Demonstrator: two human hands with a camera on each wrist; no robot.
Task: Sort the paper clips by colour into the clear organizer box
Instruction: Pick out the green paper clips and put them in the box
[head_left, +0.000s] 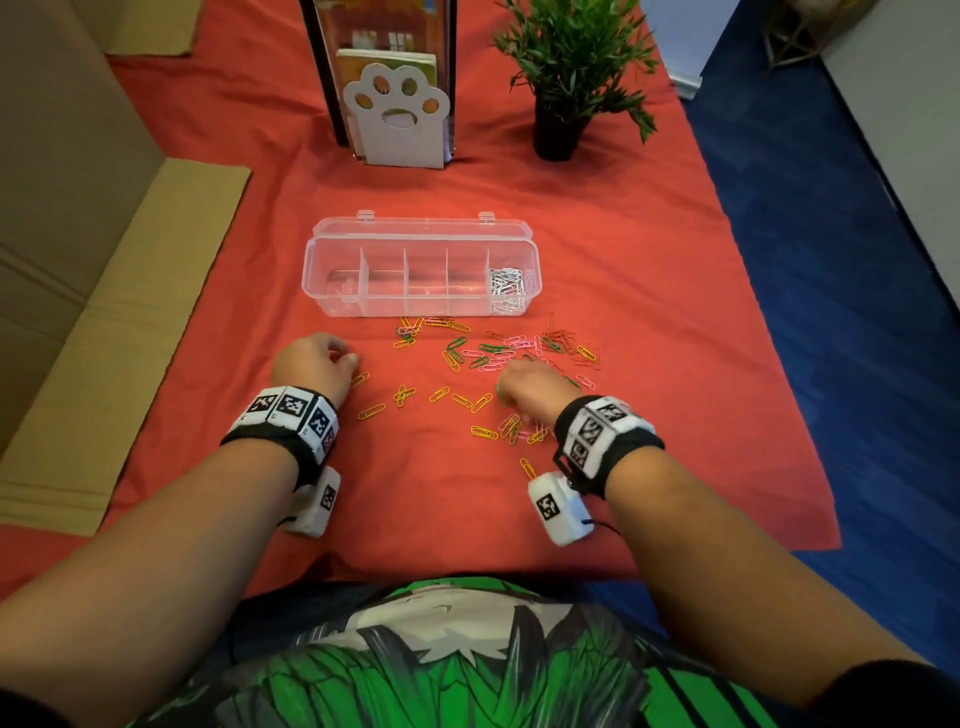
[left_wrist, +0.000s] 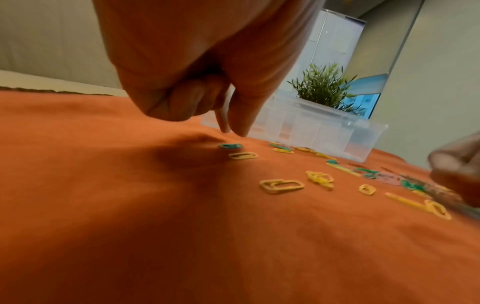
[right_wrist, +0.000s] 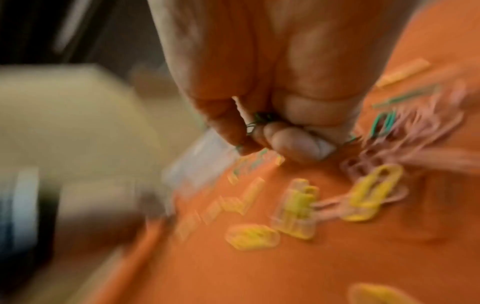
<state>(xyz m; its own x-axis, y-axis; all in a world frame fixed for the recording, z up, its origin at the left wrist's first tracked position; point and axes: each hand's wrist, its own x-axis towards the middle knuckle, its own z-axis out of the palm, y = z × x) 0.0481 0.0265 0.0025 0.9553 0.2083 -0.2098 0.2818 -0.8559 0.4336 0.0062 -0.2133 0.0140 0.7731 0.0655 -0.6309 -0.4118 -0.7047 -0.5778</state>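
The clear organizer box (head_left: 332, 291) stands open on the red cloth, with white paper clips (head_left: 506, 291) in its rightmost compartment. Loose yellow, green, pink and red paper clips (head_left: 498, 353) lie scattered in front of it. My left hand (head_left: 317, 364) rests on the cloth at the left with its fingers curled, and nothing shows in it. In the left wrist view its fingertips (left_wrist: 241, 129) point down just behind a green clip (left_wrist: 230, 146) and a yellow clip (left_wrist: 243, 156). My right hand (head_left: 527, 389) is a fist over the pile and grips green paper clips (right_wrist: 259, 121).
A white paw-shaped holder (head_left: 397, 119) and a potted plant (head_left: 566, 67) stand behind the box. Cardboard (head_left: 119, 322) borders the cloth on the left. The cloth's right edge drops to blue floor (head_left: 831, 260). Bare cloth (head_left: 426, 509) lies between my wrists.
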